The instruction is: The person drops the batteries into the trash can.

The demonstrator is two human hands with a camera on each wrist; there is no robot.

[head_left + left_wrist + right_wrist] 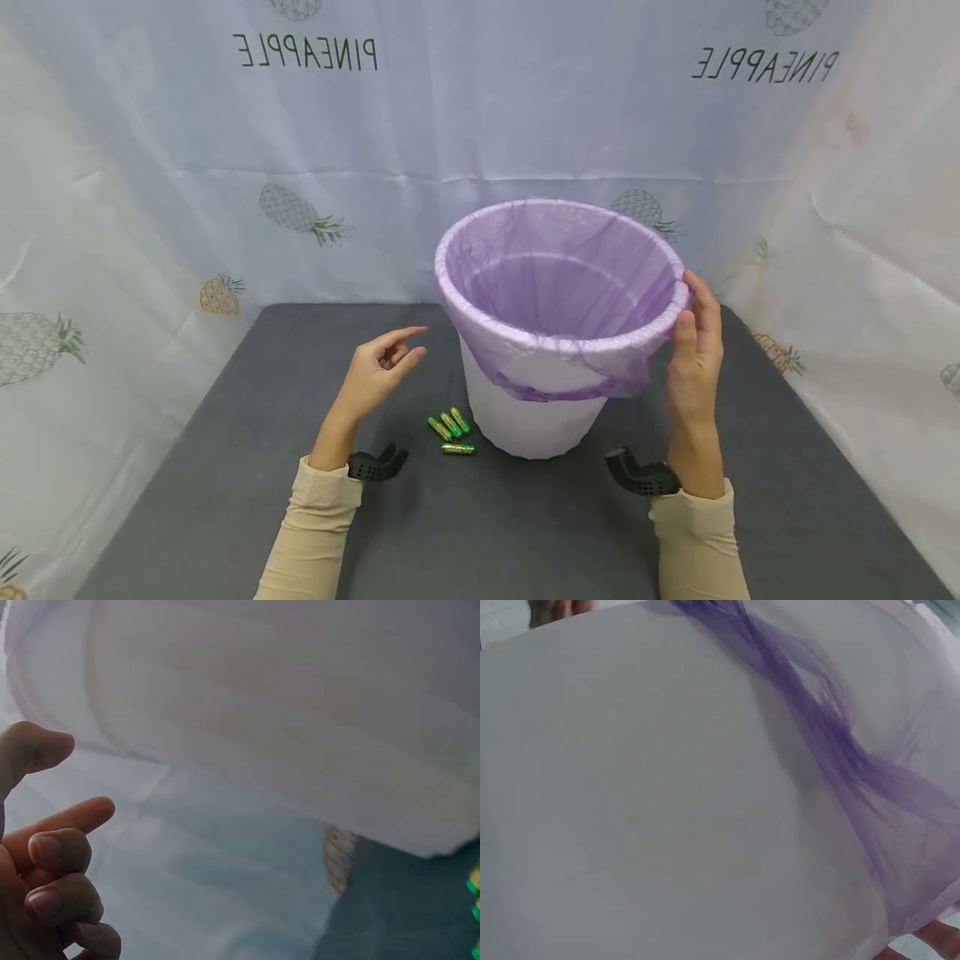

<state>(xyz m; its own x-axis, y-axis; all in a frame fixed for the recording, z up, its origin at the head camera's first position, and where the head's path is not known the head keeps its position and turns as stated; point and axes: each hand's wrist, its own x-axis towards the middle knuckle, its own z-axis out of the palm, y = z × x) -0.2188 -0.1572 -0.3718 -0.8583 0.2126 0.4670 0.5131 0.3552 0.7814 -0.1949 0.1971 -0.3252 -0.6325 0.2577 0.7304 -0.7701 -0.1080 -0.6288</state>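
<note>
A white trash bin (536, 425) stands on the grey table, lined with a translucent purple garbage bag (566, 292) folded over its rim. My right hand (696, 354) touches the rim's right side with thumb and fingertips. In the right wrist view, the bin wall (652, 787) and the bunched bag edge (825, 742) fill most of the picture; only bits of fingers (941, 937) show at the bottom right. Left of the bin, apart from it, my left hand (382, 364) is raised with index finger and thumb extended and nothing between them. Several green batteries (450, 425) lie below it.
Grey table surface (225, 492) extends around the bin. Behind and at both sides hangs a pale curtain (405, 125) printed with pineapples. A black wrist mount sits on each forearm, the left mount (377, 463) close to the batteries.
</note>
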